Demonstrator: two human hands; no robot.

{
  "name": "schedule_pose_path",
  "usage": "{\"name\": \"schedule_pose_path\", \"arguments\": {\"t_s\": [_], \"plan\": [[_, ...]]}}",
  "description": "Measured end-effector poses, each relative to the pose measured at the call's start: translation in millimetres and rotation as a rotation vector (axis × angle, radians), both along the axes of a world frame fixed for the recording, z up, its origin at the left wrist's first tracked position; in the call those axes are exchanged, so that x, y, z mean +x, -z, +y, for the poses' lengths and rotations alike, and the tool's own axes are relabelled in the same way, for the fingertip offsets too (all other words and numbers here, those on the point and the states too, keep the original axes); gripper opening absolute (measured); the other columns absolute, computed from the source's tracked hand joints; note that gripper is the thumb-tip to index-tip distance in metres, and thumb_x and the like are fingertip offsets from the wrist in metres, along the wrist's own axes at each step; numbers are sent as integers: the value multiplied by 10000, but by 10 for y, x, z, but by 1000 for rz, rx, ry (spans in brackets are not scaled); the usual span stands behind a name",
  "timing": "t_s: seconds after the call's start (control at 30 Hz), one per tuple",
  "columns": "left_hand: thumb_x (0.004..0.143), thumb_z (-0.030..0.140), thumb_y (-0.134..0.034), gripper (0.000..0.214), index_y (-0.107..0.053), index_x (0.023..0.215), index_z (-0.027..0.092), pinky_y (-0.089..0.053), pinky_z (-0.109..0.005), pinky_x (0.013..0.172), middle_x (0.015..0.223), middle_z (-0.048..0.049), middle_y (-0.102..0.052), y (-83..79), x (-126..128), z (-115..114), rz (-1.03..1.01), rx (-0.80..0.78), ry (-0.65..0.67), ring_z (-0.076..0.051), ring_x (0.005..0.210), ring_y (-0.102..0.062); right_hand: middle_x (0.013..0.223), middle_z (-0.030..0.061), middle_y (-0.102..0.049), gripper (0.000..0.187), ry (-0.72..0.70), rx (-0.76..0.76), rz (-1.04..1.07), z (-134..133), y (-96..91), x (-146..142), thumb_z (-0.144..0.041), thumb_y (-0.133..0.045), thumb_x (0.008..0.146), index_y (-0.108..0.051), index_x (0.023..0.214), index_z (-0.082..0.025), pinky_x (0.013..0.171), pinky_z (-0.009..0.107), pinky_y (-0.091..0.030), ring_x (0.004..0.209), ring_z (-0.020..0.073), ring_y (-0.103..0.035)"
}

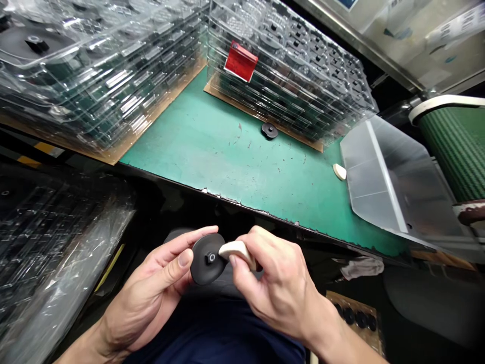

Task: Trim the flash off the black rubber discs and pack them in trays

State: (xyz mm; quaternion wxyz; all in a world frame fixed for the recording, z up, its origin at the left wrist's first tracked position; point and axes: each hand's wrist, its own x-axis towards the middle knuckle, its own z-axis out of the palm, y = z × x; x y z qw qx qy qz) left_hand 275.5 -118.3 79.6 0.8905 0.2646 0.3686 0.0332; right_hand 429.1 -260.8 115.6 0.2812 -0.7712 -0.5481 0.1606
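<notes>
My left hand [147, 298] holds a round black disc [200, 268] by its rim between thumb and fingers, with a small square hub at its centre. My right hand [280, 288] grips a curved cream-coloured block [237, 251], its end pressed against the disc's face near the hub. Both hands are in front of the workbench, above my lap. A second black disc [269, 131] lies on the green bench mat [212, 162], and a small cream piece [340, 172] rests near the mat's right side.
Tall stacks of clear plastic trays [291, 65] stand at the back, one bearing a red tag [240, 61]. More stacks [98, 65] stand back left. A translucent bin [394, 177] sits at right beside a green belt [454, 146]. Black discs fill a low tray [354, 318] at lower right.
</notes>
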Motion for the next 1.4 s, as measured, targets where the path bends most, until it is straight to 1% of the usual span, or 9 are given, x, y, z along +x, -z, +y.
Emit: {"name": "schedule_pose_path", "arguments": {"t_s": [0.2, 0.33, 0.57, 0.73, 0.83, 0.97, 1.1, 1.3, 1.4], "plan": [[950, 383, -673, 383, -747, 1284, 209, -554, -281, 990, 1319, -118, -748, 138, -26, 39, -60, -1, 138, -280, 1239, -655, 835, 31, -553, 163, -93, -7, -35, 15, 39, 51, -195, -490, 1034, -620, 944, -155, 663, 326, -361, 707, 155, -453], [993, 354, -606, 352, -748, 1266, 185, -631, -366, 831, 1165, -139, -769, 179, -16, 64, -121, -45, 238, -260, 1016, -683, 881, 51, -577, 184, -186, -31, -45, -2, 14, 56, -201, -471, 1045, -640, 1008, -135, 692, 355, -369, 755, 180, -468], [955, 418, -671, 307, -777, 838, 154, -671, -388, 564, 726, -55, -707, 238, 3, 3, -12, -188, 260, -188, 620, -676, 953, 73, -608, 234, -284, -68, -91, 17, -39, 84, -186, -445, 1049, -670, 1087, -134, 700, 371, -380, 776, 198, -473], [970, 471, -629, 366, -777, 916, 141, -654, -353, 526, 665, -76, -731, 271, 10, -38, -91, -290, 282, -224, 559, -723, 1030, 78, -642, 269, -394, 49, -99, 88, -39, 93, -223, -436, 1069, -682, 1154, -156, 741, 379, -412, 844, 214, -513], [952, 379, -688, 286, -753, 1178, 216, -682, -367, 762, 1029, -89, -803, 240, 42, -21, -165, -221, 72, -225, 863, -768, 927, 76, -632, 224, -166, 116, -101, 91, 5, 49, -217, -479, 1051, -679, 1000, -130, 752, 377, -405, 834, 208, -529], [853, 168, -807, 567, -641, 1378, 300, -579, -240, 986, 1283, -58, -747, 261, 88, -35, -175, 44, -103, -197, 1176, -695, 681, -12, -512, 265, 164, -24, 180, 76, 40, -79, -246, -526, 1025, -585, 777, -172, 604, 320, -329, 609, 129, -432], [798, 129, -854, 561, -687, 1310, 287, -595, -229, 938, 1224, -66, -769, 313, 94, -120, -236, 227, -46, -207, 1120, -715, 732, -5, -560, 223, 204, 37, 375, 143, -16, -194, -263, -523, 1027, -627, 850, -175, 623, 301, -356, 650, 132, -490], [754, 118, -880, 616, -683, 1306, 310, -595, -268, 991, 1257, -40, -767, 209, 69, -57, -216, 325, -143, -220, 1140, -714, 731, -15, -494, 218, 126, 54, 161, 115, -69, -198, -221, -536, 1002, -525, 788, -184, 657, 307, -341, 656, 127, -426], [724, 143, -901, 611, -705, 1281, 303, -589, -236, 978, 1263, -32, -762, 153, 36, -3, -205, 278, -137, -220, 1134, -720, 810, 8, -573, 143, 149, 55, 49, 69, 11, -74, -219, -531, 1014, -594, 890, -184, 719, 310, -387, 732, 147, -505]]}}
